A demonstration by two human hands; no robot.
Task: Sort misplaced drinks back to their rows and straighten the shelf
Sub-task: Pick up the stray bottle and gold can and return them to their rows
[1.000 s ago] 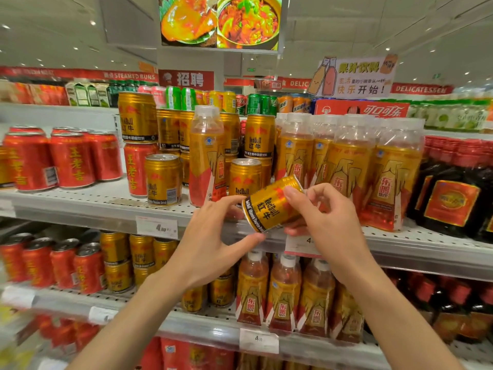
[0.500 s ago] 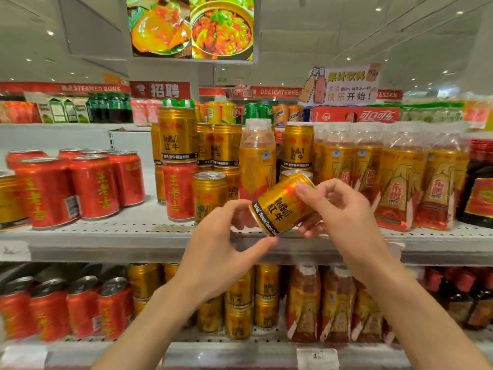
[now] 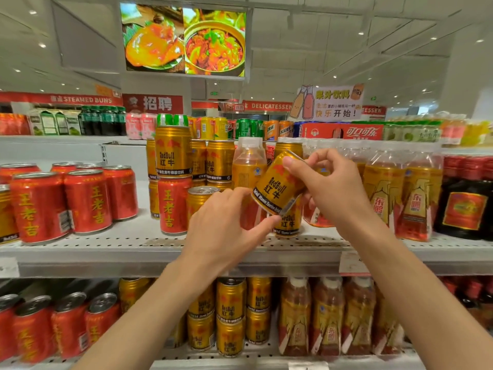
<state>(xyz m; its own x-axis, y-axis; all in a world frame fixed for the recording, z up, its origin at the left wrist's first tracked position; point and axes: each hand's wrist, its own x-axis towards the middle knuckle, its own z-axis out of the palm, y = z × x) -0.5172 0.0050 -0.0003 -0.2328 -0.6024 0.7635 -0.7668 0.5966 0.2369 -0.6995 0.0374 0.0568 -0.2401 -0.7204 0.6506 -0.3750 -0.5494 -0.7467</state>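
A gold Red Bull can is held tilted in front of the middle shelf. My right hand grips its upper end from the right. My left hand touches its lower rim with thumb and forefinger. Behind it stand more gold Red Bull cans, some stacked two high. One red Wanglaoji can stands among the gold ones, under a stacked gold can. An orange drink bottle stands amid the gold cans too. Another gold can stands on the shelf just below the held one.
Red Wanglaoji cans fill the left of the shelf, orange-labelled bottles the right, dark bottles the far right. The lower shelf holds red cans, gold cans and bottles. A price tag hangs on the shelf edge.
The held can has risen and tipped more upright, its top pointing up and right. Both hands stayed on it. The view has shifted so the shelf sits lower in frame.
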